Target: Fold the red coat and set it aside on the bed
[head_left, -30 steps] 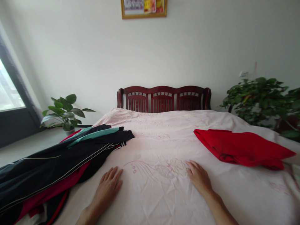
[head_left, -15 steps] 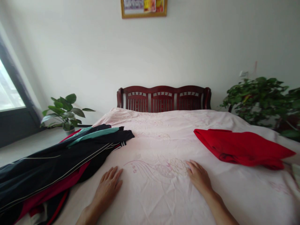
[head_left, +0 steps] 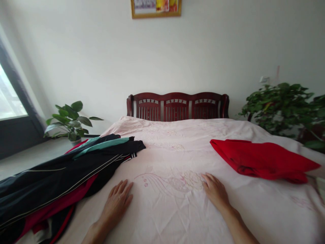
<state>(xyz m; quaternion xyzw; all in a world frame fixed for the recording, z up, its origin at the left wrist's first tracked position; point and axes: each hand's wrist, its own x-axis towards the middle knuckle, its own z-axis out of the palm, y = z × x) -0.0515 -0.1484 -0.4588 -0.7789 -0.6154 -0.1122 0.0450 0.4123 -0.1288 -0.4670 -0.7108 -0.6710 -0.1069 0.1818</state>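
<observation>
Leftmost, a heap of dark clothes [head_left: 63, 176] with teal, white and red stripes spills across the near left of a bed covered by a pale pink sheet [head_left: 177, 142]. Just right of it the left hand [head_left: 115, 203] lies palm down on the sheet, fingers flat and slightly spread, holding nothing, while the right hand [head_left: 215, 193] rests the same way beside an embroidered flower [head_left: 191, 179]. Farther right, well apart from both hands, lies a folded red garment [head_left: 264, 161].
</observation>
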